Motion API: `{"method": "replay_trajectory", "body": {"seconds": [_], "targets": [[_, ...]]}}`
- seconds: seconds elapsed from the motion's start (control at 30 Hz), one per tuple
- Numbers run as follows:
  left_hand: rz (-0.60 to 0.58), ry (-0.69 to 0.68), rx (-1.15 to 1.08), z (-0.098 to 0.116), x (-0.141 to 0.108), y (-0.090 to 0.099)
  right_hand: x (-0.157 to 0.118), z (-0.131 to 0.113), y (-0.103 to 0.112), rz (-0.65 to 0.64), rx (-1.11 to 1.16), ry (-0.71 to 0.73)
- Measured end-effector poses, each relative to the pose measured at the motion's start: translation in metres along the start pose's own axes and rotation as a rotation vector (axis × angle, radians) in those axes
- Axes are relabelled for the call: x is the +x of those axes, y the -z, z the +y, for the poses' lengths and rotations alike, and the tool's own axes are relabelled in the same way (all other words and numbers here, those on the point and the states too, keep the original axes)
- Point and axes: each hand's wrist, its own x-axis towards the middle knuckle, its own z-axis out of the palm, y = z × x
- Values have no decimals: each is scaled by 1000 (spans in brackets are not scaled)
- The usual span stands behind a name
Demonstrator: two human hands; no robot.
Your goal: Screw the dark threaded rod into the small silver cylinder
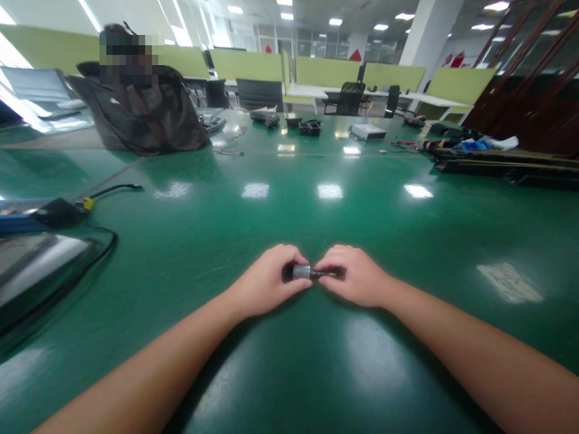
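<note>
Between my two hands, just above the green tabletop [289, 361], is a small grey metal cylinder [301, 272] with a thin dark ridged stem [318, 274] pointing right. My left hand [266, 280] grips the cylinder between thumb and fingers. From the other side, my right hand [359, 277] pinches the stem, and its curled fingers partly cover the far end. Whether cylinder and stem are one piece or two joined parts, I cannot tell.
A flat glossy device [45, 259] with a black cable lies at left, beside a blue item [18, 216]. Dark flat panels [506, 169] are stacked at right. Toward the back are a white box [368, 131], black parts [310, 127] and a large dark mesh shape [149, 114], partly pixelated.
</note>
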Motion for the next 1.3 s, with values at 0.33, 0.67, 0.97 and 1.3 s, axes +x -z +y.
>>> {"method": "replay_trajectory", "body": {"seconds": [0.33,0.67,0.97,1.3], "targets": [[-10,-5,2,-1,0,0,-1,-4,2,8,13,-20],[-2,-7,10,-1,0,0,-1,-2,2,61,-50,-67],[-1,3,8,0,-1,0,-3,2,7,37,-9,-55],[-3,20,6,2,-2,1,-9,23,27,-53,129,-172]]}}
